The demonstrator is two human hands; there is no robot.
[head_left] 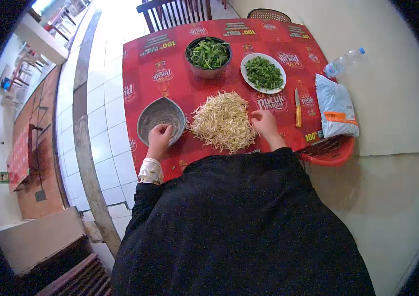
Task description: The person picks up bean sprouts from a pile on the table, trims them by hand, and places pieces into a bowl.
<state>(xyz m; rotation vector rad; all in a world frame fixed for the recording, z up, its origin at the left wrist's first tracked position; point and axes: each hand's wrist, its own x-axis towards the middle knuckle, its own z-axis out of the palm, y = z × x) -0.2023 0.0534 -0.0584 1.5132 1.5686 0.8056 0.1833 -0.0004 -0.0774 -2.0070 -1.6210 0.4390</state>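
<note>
A pile of pale bean sprouts [223, 121] lies on the red tablecloth in front of me. My left hand [161, 137] is over the near edge of a grey bowl [145, 120], its fingers drawn together; anything between them is too small to name. At the right edge of the pile is my right hand [264, 121], fingers bent together beside the sprouts, and what they hold, if anything, cannot be made out. The bowl stands just left of the pile, with little visible inside.
Behind the sprouts stand a pot of green leaves [208, 73] and a white plate [282, 85] of chopped greens. A knife [297, 108], a plastic package [335, 106] and a bottle [345, 63] lie to the right. A red chair [330, 153] touches the table's right side.
</note>
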